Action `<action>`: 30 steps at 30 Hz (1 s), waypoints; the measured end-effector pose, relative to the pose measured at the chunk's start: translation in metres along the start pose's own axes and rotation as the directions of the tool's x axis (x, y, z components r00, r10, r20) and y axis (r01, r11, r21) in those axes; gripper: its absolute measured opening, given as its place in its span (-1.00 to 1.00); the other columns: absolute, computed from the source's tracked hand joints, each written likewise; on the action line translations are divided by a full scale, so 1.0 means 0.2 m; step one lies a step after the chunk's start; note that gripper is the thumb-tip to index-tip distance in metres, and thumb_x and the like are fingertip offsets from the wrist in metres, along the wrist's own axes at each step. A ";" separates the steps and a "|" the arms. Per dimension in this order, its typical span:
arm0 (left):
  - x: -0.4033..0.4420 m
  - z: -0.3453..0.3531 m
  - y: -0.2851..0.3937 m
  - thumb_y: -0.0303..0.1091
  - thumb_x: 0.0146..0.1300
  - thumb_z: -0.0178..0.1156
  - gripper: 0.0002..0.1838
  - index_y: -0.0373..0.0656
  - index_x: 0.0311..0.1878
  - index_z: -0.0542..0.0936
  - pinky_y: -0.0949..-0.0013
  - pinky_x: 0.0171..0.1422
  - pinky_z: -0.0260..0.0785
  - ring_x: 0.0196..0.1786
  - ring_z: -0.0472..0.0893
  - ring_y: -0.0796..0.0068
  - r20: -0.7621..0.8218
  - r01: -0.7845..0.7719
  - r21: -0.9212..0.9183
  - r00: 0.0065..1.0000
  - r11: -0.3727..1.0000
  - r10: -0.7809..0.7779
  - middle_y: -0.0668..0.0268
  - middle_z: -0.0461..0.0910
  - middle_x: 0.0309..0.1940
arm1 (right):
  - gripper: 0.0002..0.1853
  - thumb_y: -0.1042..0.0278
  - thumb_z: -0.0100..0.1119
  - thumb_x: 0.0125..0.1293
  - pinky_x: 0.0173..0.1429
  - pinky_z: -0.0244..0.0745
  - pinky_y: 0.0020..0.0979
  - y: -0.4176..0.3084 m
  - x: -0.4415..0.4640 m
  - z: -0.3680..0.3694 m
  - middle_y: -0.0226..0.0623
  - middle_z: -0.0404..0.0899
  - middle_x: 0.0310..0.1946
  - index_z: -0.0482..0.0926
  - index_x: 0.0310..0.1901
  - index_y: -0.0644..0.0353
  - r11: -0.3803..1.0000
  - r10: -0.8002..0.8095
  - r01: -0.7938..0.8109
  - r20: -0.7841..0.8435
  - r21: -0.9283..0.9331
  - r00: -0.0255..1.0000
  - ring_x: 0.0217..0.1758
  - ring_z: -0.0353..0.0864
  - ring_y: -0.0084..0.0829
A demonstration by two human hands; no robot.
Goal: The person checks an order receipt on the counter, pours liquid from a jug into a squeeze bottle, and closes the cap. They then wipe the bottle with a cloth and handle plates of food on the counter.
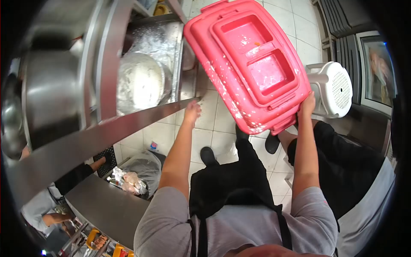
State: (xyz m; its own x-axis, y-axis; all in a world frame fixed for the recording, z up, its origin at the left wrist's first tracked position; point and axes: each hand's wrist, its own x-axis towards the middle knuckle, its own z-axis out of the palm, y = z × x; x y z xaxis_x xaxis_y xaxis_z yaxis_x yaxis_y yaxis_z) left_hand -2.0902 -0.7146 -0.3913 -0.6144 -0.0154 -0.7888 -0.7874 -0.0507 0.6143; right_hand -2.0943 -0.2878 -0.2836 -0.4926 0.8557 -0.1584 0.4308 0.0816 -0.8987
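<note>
A large pink plastic storage box lid with two rectangular recesses and white specks fills the upper middle of the head view. What is beneath it is hidden. My right hand grips its near right corner, with the fingertips partly hidden by the rim. Away from the lid, my left hand is held out with nothing in it, fingers loosely apart. It is close to the end of a steel rail. Beyond that rail, a steel tray holds a round bowl coated in white powder.
A white stool stands right of the lid. Beside me on the right is a person in a black apron. A lined rubbish bin is at lower left, near a steel counter. Another person's arm shows at far left.
</note>
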 end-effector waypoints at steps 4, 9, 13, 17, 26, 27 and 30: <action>0.42 0.07 0.14 -0.22 0.12 0.00 -0.40 -0.35 0.17 0.13 0.27 0.13 0.16 0.06 0.35 0.17 -0.245 -0.391 0.233 0.862 0.890 0.443 0.01 0.34 0.02 | -0.59 0.12 -0.22 0.29 -0.25 0.35 -0.47 -0.02 0.28 -0.03 -0.23 0.48 -0.34 0.43 -0.26 0.39 0.985 -0.045 0.008 0.214 0.170 0.976 -0.34 0.41 -0.52; 0.84 -0.06 0.57 -0.12 0.11 -0.01 -0.35 -0.41 0.16 0.16 0.26 0.21 0.07 0.18 0.25 0.11 -0.345 -0.252 0.697 0.703 0.671 0.622 -0.12 0.23 0.11 | -0.59 0.11 -0.14 0.27 -0.23 0.37 -0.50 -0.06 0.24 0.06 -0.24 0.44 -0.33 0.29 -0.12 0.37 0.988 -0.025 0.009 0.101 0.155 0.995 -0.32 0.42 -0.52; 1.03 -0.02 0.71 -0.12 0.13 -0.02 -0.37 -0.40 0.15 0.17 0.27 0.21 0.08 0.18 0.25 0.11 -0.316 -0.308 0.707 0.668 0.637 0.674 -0.11 0.23 0.11 | -0.61 0.09 -0.11 0.26 -0.21 0.35 -0.52 -0.02 0.27 0.05 -0.27 0.44 -0.35 0.32 -0.17 0.35 0.992 -0.051 0.039 0.092 0.121 0.994 -0.33 0.41 -0.53; 1.04 -0.01 0.63 -0.11 0.15 -0.04 -0.39 -0.39 0.15 0.17 0.27 0.20 0.08 0.18 0.26 0.11 -0.321 -0.368 0.679 0.630 0.636 0.707 -0.10 0.24 0.11 | -0.61 0.09 -0.12 0.26 -0.19 0.35 -0.52 -0.05 0.24 0.06 -0.29 0.44 -0.36 0.32 -0.16 0.33 0.987 -0.068 0.054 0.091 0.150 0.993 -0.31 0.40 -0.55; 0.99 -0.02 0.57 -0.09 0.20 -0.09 -0.42 -0.37 0.14 0.19 0.28 0.20 0.10 0.17 0.26 0.11 -0.371 -0.517 0.611 0.482 0.600 0.794 -0.07 0.24 0.12 | -0.65 0.12 -0.12 0.27 -0.17 0.36 -0.51 -0.08 0.21 0.07 -0.30 0.44 -0.32 0.33 -0.15 0.29 0.988 -0.016 0.005 0.073 0.157 0.997 -0.29 0.42 -0.54; 0.96 0.00 0.53 -0.09 0.20 -0.09 -0.42 -0.36 0.14 0.19 0.28 0.19 0.10 0.17 0.27 0.11 -0.385 -0.546 0.609 0.430 0.575 0.817 -0.07 0.24 0.12 | -0.65 0.12 -0.13 0.27 -0.17 0.36 -0.51 -0.07 0.21 0.07 -0.30 0.44 -0.31 0.33 -0.14 0.29 0.990 -0.020 0.009 0.078 0.141 0.997 -0.29 0.42 -0.54; 0.87 0.09 0.45 -0.09 0.22 -0.10 -0.43 -0.36 0.14 0.20 0.29 0.19 0.10 0.17 0.27 0.11 -0.395 -0.635 0.612 0.272 0.472 0.878 -0.06 0.24 0.12 | -0.65 0.11 -0.13 0.28 -0.16 0.37 -0.50 -0.06 0.24 0.06 -0.30 0.44 -0.29 0.34 -0.13 0.27 0.983 -0.008 -0.009 0.095 0.181 0.995 -0.27 0.43 -0.52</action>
State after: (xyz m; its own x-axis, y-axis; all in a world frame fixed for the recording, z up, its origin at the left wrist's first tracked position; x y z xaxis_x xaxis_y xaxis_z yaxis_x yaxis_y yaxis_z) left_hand -2.2678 -0.7047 -0.4731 -0.8386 -0.4428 0.3173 -0.0116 0.5969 0.8022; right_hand -2.1311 -0.2537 -0.2858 -0.5655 0.8028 -0.1890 0.2914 -0.0199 -0.9564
